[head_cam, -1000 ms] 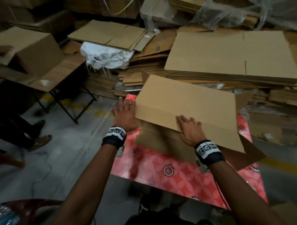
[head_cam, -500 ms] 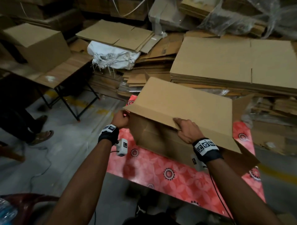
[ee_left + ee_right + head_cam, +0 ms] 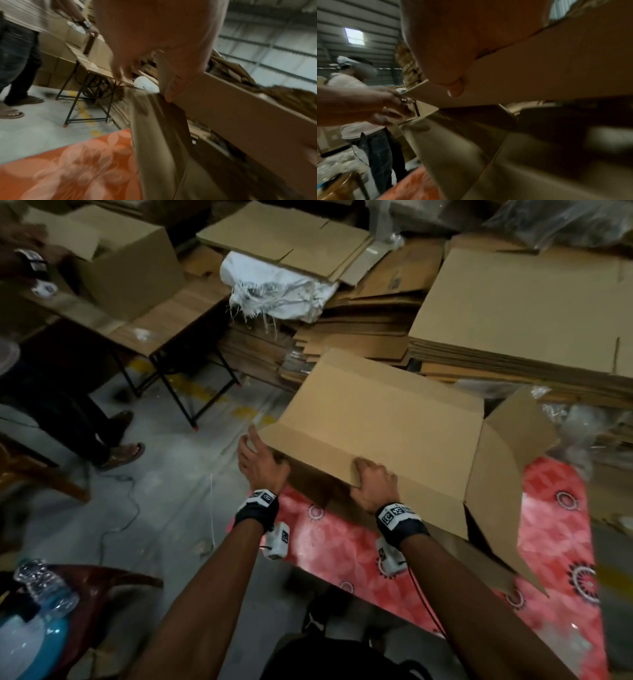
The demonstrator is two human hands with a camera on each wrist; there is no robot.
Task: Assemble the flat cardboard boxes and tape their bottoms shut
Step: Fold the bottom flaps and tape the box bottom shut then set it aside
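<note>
A brown cardboard box (image 3: 387,419) stands partly opened on the red patterned table (image 3: 555,508), its broad top panel tilted toward me. One end flap (image 3: 503,474) hangs open on the right. My right hand (image 3: 375,486) grips the near edge of the long flap (image 3: 556,67), fingers curled over the top and thumb (image 3: 453,86) pressed underneath. At the box's left corner my left hand (image 3: 260,463) holds the cardboard, thumb up along the flap's end (image 3: 169,93) and fingers reaching under. The inside of the box is dark and mostly hidden.
A tall stack of flat cardboard sheets (image 3: 531,313) lies behind the table. Another person handles a box (image 3: 126,275) on a folding table (image 3: 164,330) at the left, feet (image 3: 120,453) on the floor. A white sack (image 3: 274,289), a red chair (image 3: 102,580) and a water bottle (image 3: 44,587) are nearby.
The box has been raised and opened further. My left hand moved from lying flat beside the panel to holding its left corner. My right hand stays on the near flap edge.
</note>
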